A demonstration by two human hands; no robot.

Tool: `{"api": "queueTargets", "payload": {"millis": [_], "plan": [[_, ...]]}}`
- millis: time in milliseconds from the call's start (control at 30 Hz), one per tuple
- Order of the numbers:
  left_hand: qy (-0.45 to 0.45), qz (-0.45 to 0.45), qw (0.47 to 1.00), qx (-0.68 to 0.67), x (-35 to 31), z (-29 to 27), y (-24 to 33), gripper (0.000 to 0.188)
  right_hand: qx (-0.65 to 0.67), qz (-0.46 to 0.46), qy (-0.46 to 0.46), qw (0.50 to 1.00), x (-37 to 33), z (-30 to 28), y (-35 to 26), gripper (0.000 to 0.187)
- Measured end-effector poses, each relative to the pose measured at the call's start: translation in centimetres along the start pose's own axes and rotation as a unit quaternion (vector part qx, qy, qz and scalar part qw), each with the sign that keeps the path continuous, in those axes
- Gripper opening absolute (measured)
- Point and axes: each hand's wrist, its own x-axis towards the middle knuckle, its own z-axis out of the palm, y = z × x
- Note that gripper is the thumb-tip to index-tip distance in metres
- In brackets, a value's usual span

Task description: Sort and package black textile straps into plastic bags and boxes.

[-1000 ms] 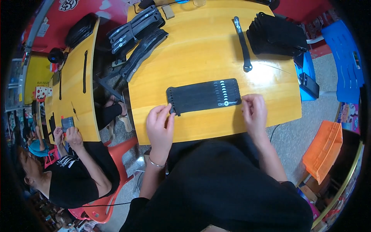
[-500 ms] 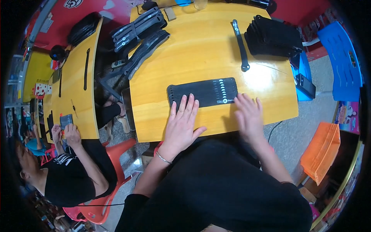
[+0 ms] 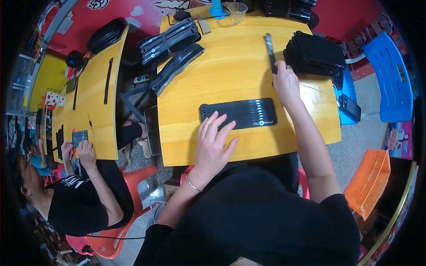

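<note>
A row of overlapped black straps [image 3: 242, 114] lies flat on the yellow table, with pale printed marks toward its right end and rounded tips on the left. My left hand [image 3: 214, 141] is open over its near left side, fingers spread and the fingertips at the straps. Farther off to the right, my right hand [image 3: 286, 83] has its fingers closed on the near end of a single black strap [image 3: 270, 49]. That strap's far end points away from me; the gripped end is mostly hidden by the fingers.
A stack of black pieces [image 3: 316, 54] stands right of my right hand. Bundled black straps [image 3: 171, 42] lie at the far left, near a clear cup [image 3: 237, 12]. A thin wire [image 3: 314, 89] is on the right. Another person [image 3: 84, 195] works at the left table [image 3: 95, 111].
My right hand has moved from the row's right end up to the single strap and closed on it. My left hand's fingers have curled and lifted somewhat. The view has shifted slightly.
</note>
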Motion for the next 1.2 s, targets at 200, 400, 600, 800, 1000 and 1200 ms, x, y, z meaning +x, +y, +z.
{"api": "queueTargets", "payload": {"millis": [200,400,600,800,1000,1200], "plan": [[0.015,0.015,0.995,-0.093,2.0,0.3,1.4,0.041,0.087,0.026,-0.065,0.994,1.6,0.3,-1.1,0.026],[0.056,-0.068,0.957,-0.275,2.8,0.5,1.9,0.064,0.474,0.033,-0.150,0.867,-3.8,-5.6,-6.9,0.015],[0.045,-0.176,0.833,-0.522,1.2,1.0,1.5,0.013,0.705,0.066,-0.184,0.682,-12.1,-7.2,-8.7,0.008],[-0.019,-0.228,0.868,-0.440,-1.6,-0.4,-0.1,0.010,0.657,0.142,-0.160,0.723,-15.1,-7.0,-4.0,0.008],[0.006,-0.246,0.863,-0.441,-3.3,-0.9,-2.6,0.015,0.595,0.175,-0.157,0.769,-15.5,-7.1,0.3,0.013],[0.019,-0.281,0.861,-0.424,-3.5,-1.0,-3.6,0.016,0.464,0.062,-0.157,0.869,-14.9,-6.7,0.3,0.015]]}}
